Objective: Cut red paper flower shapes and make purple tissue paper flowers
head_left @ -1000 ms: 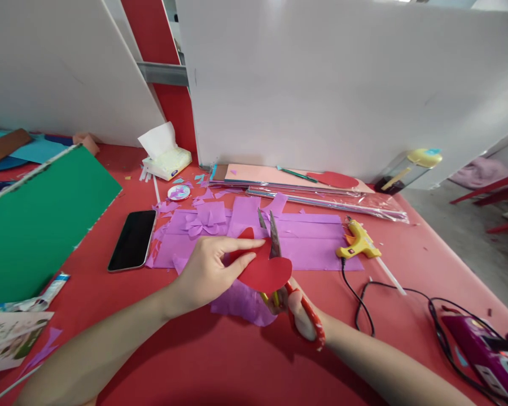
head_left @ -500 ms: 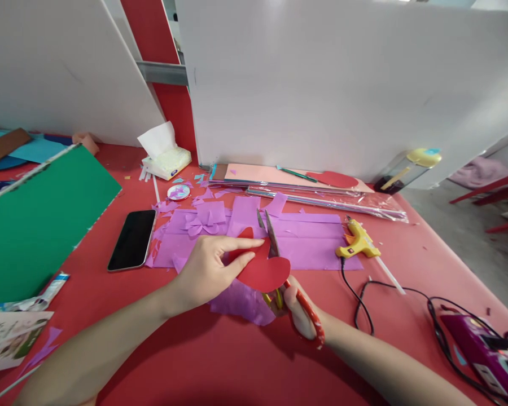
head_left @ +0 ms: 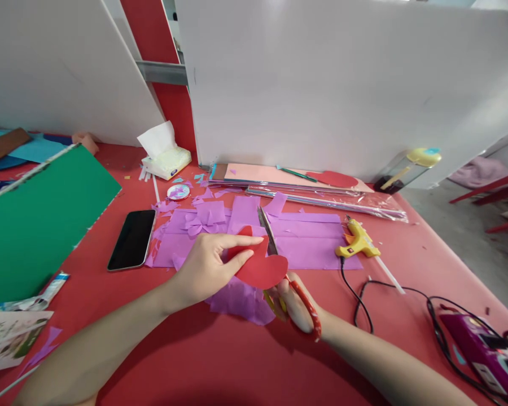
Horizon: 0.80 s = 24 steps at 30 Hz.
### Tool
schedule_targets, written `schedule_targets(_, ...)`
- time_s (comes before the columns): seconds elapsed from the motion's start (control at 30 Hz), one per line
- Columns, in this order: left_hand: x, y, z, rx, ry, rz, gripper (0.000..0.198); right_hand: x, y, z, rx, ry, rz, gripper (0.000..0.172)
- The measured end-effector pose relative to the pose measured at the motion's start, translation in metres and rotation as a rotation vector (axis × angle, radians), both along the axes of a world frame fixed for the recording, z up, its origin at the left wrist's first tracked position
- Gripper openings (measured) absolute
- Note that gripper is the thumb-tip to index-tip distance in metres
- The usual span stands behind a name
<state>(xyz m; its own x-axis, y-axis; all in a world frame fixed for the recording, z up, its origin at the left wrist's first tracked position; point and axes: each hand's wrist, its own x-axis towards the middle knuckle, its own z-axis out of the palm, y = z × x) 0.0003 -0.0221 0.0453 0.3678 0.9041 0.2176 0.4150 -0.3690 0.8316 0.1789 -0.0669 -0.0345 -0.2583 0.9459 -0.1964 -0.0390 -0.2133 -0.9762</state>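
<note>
Between the thumb and fingers of my left hand is a piece of red paper with rounded lobes. My right hand grips a pair of scissors by the red and yellow handles. The scissor blades point away from me and are closed together at the paper's right side. Part of the lower blades is hidden behind the red paper. Beneath both hands lie purple sheets and loose purple scraps. A small purple paper flower rests on them beyond my left hand.
A phone and a tissue pack lie to the left, near a green board. On the right are a yellow glue gun, its black cord and a purple power strip. Paper packs line the white panel.
The scissor blades have gone from apart to closed, and the fingers of my right hand have drawn in. The red paper has shifted very slightly left.
</note>
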Motion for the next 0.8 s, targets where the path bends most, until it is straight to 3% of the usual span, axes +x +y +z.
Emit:
schedule_targets(0.2, -0.005, 0.005, 0.002, -0.062, 0.047, -0.120, 0.023, 0.000, 0.002, -0.010, -0.004, 0.283, 0.058, 0.057)
schedule_targets(0.3, -0.006, 0.008, 0.002, -0.073, 0.086, -0.264, 0.025, 0.002, 0.004, -0.014, -0.037, 0.340, 0.036, 0.045)
schedule_targets(0.4, -0.006, 0.009, 0.002, -0.091, 0.194, -0.366, 0.041, 0.003, 0.004, -0.013, -0.072, 0.317, 0.006, 0.031)
schedule_targets(0.57, -0.003, 0.007, -0.001, -0.089, 0.308, -0.410, 0.070, 0.002, 0.002, -0.005, -0.098, 0.178, -0.053, 0.028)
schedule_targets(0.7, -0.002, 0.008, -0.005, -0.082, 0.262, -0.413, 0.069, 0.001, 0.003, -0.002, -0.051, 0.122, -0.056, 0.030)
schedule_targets(0.8, 0.000, 0.011, -0.008, -0.096, 0.264, -0.326, 0.065, -0.001, 0.005, -0.001, -0.027, 0.124, -0.089, 0.032)
